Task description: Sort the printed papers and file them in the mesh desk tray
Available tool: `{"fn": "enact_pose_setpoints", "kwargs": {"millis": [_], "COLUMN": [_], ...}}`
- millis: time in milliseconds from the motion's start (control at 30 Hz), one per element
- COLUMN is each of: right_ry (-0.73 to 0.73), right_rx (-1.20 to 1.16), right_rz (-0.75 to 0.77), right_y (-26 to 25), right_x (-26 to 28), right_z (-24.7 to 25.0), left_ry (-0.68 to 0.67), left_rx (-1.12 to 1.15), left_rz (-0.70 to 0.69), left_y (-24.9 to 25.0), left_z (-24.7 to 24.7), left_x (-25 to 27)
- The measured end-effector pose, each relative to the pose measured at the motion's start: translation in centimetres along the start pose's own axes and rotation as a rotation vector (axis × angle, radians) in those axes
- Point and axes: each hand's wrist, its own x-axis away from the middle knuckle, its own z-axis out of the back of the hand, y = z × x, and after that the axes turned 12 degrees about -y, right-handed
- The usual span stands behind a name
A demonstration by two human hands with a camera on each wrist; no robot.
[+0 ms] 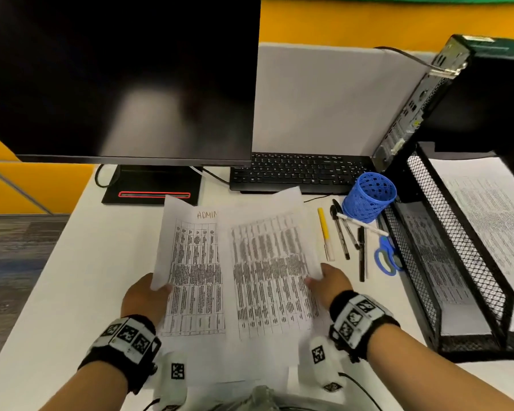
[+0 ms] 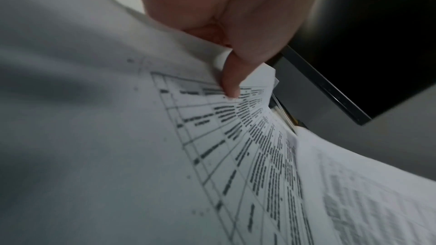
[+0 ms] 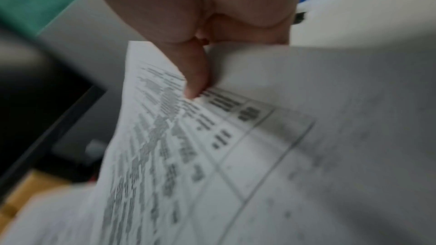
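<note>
In the head view, a dark monitor [image 1: 119, 75] fills the upper left of the frame, its stand on the white surface [image 1: 80, 262]. Lower left of centre, the left hand [image 1: 144, 296] pinches the left edge of a printed sheet [image 1: 193, 271] headed "ADMIN", thumb on top; the left wrist view shows that thumb [image 2: 232, 79] pressed on the table print, so this grip is closed on paper. Just right of it, overlapping, a second sheet [image 1: 267, 271] of dense print is lifted at a tilt, and the right hand [image 1: 331, 281] holds its right edge; the right wrist view, blurred, shows the thumb [image 3: 195, 75] clamped over the paper [image 3: 165, 156]. More white paper lies under both sheets at the bottom centre. Behind them, in the middle of the frame, sits a black keyboard [image 1: 300, 172]. To the right lie a yellow marker [image 1: 325, 232], several dark pens [image 1: 343, 232], a blue mesh cup [image 1: 368, 197] tipped on its side, and blue scissors [image 1: 386, 256]. At the right edge stands the black mesh tray [image 1: 457, 232], with printed pages already in its lower level and on its upper level. A computer case [image 1: 422, 99] stands behind the tray in the upper right.
</note>
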Motion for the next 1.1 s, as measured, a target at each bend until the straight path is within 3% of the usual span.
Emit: {"fn": "enact_pose_setpoints", "kwargs": {"millis": [200,333,467,600,633,700,767,833,967,1100], "right_ry": [-0.140,-0.218,-0.248,-0.181,-0.184,-0.234,-0.323,-0.348,-0.055,-0.101], "right_rx": [-0.311,-0.381,-0.555,-0.439,-0.361,-0.217,-0.183,-0.158,-0.218,-0.281], "right_rz": [0.062,0.070,0.150,0.200,0.219,0.261,0.281,0.284,-0.006,-0.196], "right_y": [0.2,-1.1,-2.5,-2.4,-2.5,-2.7,-3.1,-3.3,-3.1,-2.6], "right_x": [1.4,1.5,1.7,1.3,1.6,1.9,2.5,2.6,0.6,-0.5], "right_z": [0.9,-1.5,-2.6,-2.7,-2.7,-3.0,-3.0,-2.4,0.2,-0.2], "left_ry": [0.032,-0.112,-0.233,-0.264,-0.252,-0.223,-0.149,-0.087,-0.061,-0.132], "left_rx": [0.190,0.309,0.474,0.873,0.883,0.682,0.413,0.355,0.429,0.395], "left_rz": [-0.092,-0.161,-0.146,-0.026,-0.023,-0.119,-0.171,-0.157,-0.109,-0.051], "left_y": [-0.1,-0.4,0.3,1.1,1.1,1.3,1.4,1.1,-0.5,-1.7], "left_z": [0.6,-0.2,-1.1,-0.8,-0.7,-0.4,-0.2,0.1,0.4,0.2], "left_x": [1.9,2.5,3.3,4.1,4.1,4.2,4.4,4.2,3.7,2.9]}}
